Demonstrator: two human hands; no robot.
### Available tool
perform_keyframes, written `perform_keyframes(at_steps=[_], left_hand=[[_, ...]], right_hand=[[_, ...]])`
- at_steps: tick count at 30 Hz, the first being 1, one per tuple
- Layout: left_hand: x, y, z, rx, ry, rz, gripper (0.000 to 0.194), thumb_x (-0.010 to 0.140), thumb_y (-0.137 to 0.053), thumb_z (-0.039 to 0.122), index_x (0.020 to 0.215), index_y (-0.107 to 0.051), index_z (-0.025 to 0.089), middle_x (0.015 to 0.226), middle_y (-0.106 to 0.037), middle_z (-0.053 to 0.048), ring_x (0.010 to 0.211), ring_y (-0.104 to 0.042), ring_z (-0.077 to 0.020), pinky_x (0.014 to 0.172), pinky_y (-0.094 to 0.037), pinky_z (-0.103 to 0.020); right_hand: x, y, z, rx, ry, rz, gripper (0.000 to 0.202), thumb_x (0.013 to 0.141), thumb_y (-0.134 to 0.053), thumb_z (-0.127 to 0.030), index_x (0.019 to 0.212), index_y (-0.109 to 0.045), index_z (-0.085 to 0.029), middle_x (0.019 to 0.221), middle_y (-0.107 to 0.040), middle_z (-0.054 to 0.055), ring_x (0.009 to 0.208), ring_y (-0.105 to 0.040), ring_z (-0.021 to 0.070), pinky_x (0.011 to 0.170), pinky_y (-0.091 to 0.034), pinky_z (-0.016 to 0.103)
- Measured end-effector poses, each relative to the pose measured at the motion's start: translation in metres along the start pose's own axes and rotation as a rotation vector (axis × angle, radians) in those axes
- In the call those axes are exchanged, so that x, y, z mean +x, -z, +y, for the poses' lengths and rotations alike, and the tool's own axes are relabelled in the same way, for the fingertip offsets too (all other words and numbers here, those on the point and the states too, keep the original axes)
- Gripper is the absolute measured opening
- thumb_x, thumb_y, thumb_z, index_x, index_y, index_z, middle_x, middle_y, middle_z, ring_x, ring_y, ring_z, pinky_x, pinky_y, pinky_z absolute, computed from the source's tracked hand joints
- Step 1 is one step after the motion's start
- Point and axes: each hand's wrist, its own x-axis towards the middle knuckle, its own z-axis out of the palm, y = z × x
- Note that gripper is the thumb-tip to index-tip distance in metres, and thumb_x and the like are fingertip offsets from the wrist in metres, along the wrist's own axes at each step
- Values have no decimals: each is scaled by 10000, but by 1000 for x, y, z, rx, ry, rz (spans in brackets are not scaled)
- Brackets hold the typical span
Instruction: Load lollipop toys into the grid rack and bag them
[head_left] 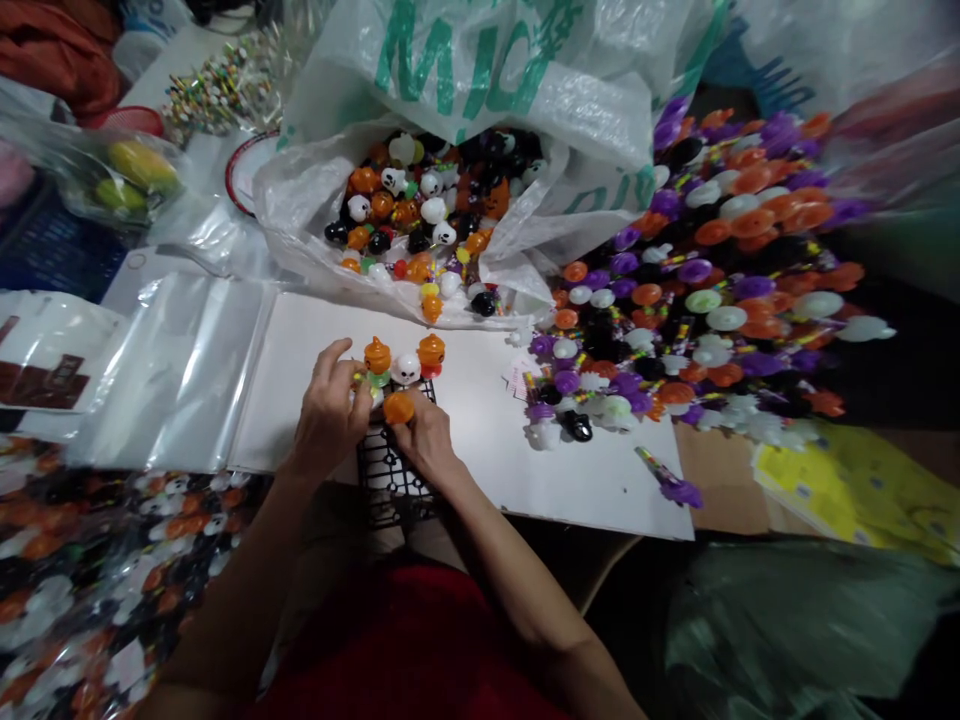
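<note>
A black grid frame [386,470] lies at the near edge of the white board, between my hands. Along its far end stand an orange pumpkin piece [377,355] on a green base, a white skull piece [406,369] and another orange pumpkin piece [431,352] on a red base. My right hand [427,432] has its fingers closed on an orange piece [398,407] over the grid. My left hand [330,405] is bent around a small pale piece [367,395] at the grid's left side, its index finger raised.
Beyond the board [495,440] an open plastic bag [525,270] holds many small figures. A large heap of purple, orange and white pieces [727,320] lies on the right. Clear plastic sleeves [172,370] lie left; filled bags [127,570] sit at lower left.
</note>
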Motion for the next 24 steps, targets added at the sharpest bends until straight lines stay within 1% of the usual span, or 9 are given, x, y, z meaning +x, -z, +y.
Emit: perform_keyframes(at_steps=[2,4,7,11,13,16,19,21,24], left_hand=[[0,0,0,-16,-5,-3,137,887,-483,135,997,-564,145,1295,-533,-178,1259,-537,-284,947,-582,-451],[0,-1,0,-35,-3,-5,145,880,-480,125,999,-559,149,1304,-527,-177,1261,-537,-283,950,-581,-455],[0,-3,2,-53,18,16,146,878,-479,117,998,-554,154,1286,-534,-174,1256,-542,-284,975,-568,-464],[1,-2,3,-47,3,20,132,872,-492,109,981,-547,160,1260,-549,-169,1274,-529,-285,1052,-517,-485],[1,0,3,-50,11,5,140,871,-490,103,984,-543,167,1271,-545,-165,1281,-525,-282,1062,-510,-484],[1,2,2,-53,25,2,149,868,-483,98,982,-543,174,1276,-542,-160,1269,-533,-283,1042,-525,-485],[-1,0,3,-58,-7,22,150,860,-486,92,969,-550,173,1253,-553,-162,1256,-544,-285,1036,-526,-490],[-3,-1,4,-65,-7,38,145,861,-496,98,968,-558,174,1243,-560,-163,1251,-550,-286,1018,-538,-480],[-3,0,4,-82,37,49,126,880,-499,131,971,-573,176,1257,-560,-156,1242,-561,-277,995,-550,-452]], right_hand=[[2,7,-2,-94,-13,-18,235,873,-483,-178,1074,-605,-181,1057,-680,100,945,-644,220,820,-490,287],[6,15,2,-145,-18,-51,217,898,-488,-215,1076,-601,-170,1067,-679,112,934,-645,222,805,-488,287],[9,20,11,-82,-15,-90,187,885,-533,-261,1024,-616,-167,999,-701,99,899,-656,227,792,-493,294],[5,6,16,186,-15,26,234,841,-515,-199,1049,-622,-180,1030,-718,65,925,-673,196,848,-503,281],[1,-1,10,203,-10,41,282,814,-504,-165,1063,-631,-197,1054,-719,54,959,-672,194,871,-500,281],[-3,-3,-1,84,-27,21,305,792,-514,-150,1063,-644,-205,1055,-719,60,1002,-662,215,887,-492,296],[-7,6,-9,-27,20,-55,300,805,-542,-166,1088,-636,-194,1072,-713,76,1019,-651,222,896,-485,301],[-8,13,-12,-123,32,-121,309,803,-551,-158,1102,-623,-183,1084,-709,87,1013,-648,229,873,-485,302],[0,18,-21,-285,-2,-184,272,825,-537,-161,1088,-607,-168,1059,-709,108,992,-654,247,816,-483,302]])
